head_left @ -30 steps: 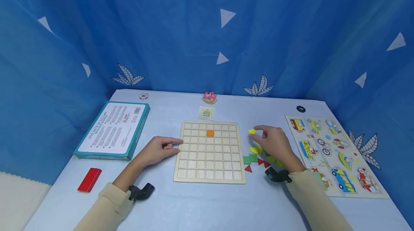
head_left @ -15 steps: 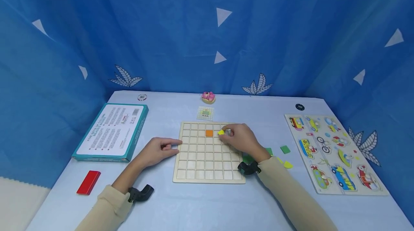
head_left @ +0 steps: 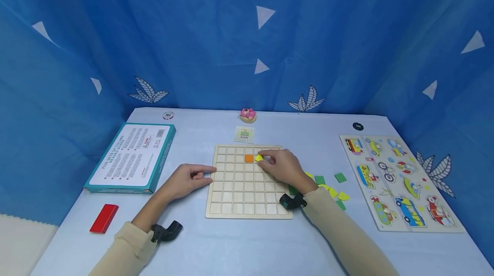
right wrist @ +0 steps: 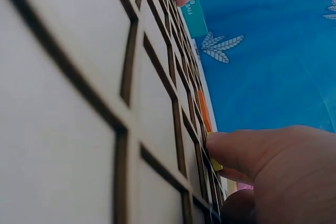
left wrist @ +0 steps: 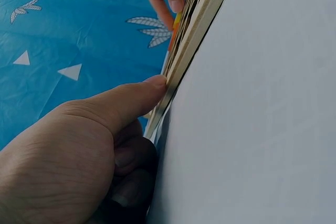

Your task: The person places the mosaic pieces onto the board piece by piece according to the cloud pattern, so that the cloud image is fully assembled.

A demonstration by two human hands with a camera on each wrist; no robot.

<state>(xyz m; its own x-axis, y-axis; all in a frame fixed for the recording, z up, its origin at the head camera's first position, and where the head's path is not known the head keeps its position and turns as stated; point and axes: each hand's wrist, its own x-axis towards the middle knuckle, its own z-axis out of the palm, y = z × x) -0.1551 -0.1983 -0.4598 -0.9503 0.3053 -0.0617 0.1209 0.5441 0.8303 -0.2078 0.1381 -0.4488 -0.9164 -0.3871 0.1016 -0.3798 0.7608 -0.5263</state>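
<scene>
A wooden grid board (head_left: 248,215) lies in the middle of the table, with an orange square tile (head_left: 249,158) in one cell of its second row. My right hand (head_left: 284,166) pinches a small yellow tile (head_left: 259,158) between thumb and index finger, over the cell just right of the orange tile. In the right wrist view the yellow tile (right wrist: 216,164) shows between the thumb and a finger, close to the board. My left hand (head_left: 188,182) touches the board's left edge with straight index finger and thumb; its other fingers are bent under.
Yellow and green tiles (head_left: 340,177) lie loose right of the board. A patterned card (head_left: 244,134) and a pink figurine (head_left: 248,115) are behind it. A teal box (head_left: 131,156) and red block (head_left: 104,219) stand left; a picture puzzle board (head_left: 397,181) lies right.
My right hand has carried the yellow tile leftward from beside the loose pieces to the cell next to the orange tile. The left hand has stayed at the board's edge.
</scene>
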